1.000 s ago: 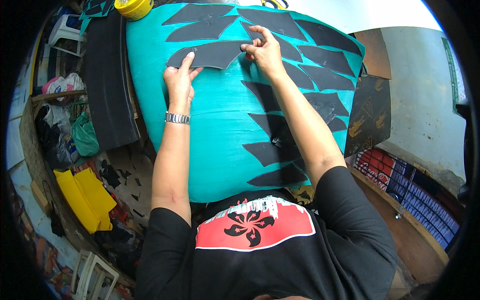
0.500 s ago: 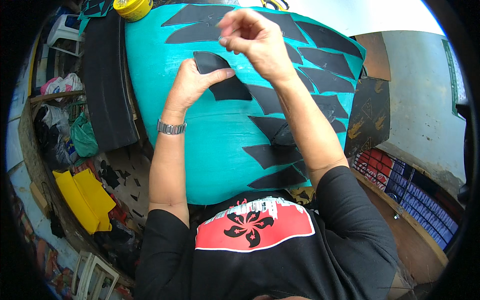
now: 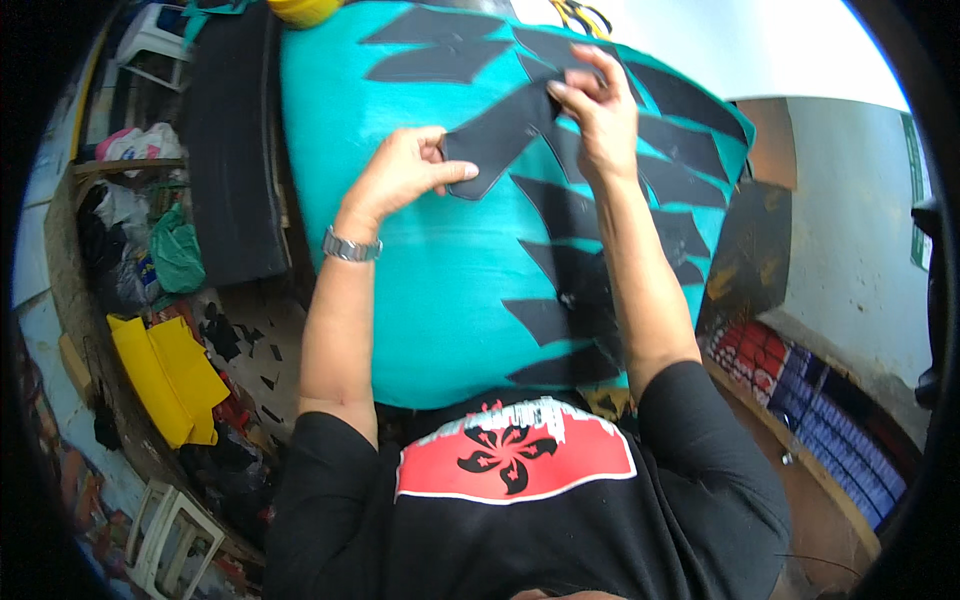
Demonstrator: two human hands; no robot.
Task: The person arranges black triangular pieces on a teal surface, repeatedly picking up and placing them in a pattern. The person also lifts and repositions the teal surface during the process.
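A flat black cut piece [image 3: 492, 142], thin and pointed like fabric or leather, is stretched at a slant above a turquoise sheet [image 3: 420, 290]. My left hand [image 3: 408, 172] pinches its lower left end between thumb and fingers. At its upper right end, the thumb and index finger of my right hand [image 3: 603, 115] grip it, with the other fingers raised. Several similar black pieces lie in rows on the sheet, including a curved piece [image 3: 438, 62] at the back and a pointed piece [image 3: 562, 318] by my right forearm.
A yellow tub [image 3: 303, 10] stands at the far left corner, and yellow-handled scissors [image 3: 585, 17] lie at the far edge. Along the left runs a long black panel [image 3: 232, 150]. Beyond it are a yellow folded sheet [image 3: 170, 380] and plastic bags [image 3: 175, 255]. A wall [image 3: 850, 190] rises at right.
My right hand has come down to the right and taken hold of the piece's far end. The piece, folded over in my left hand before, is now spread out between both hands.
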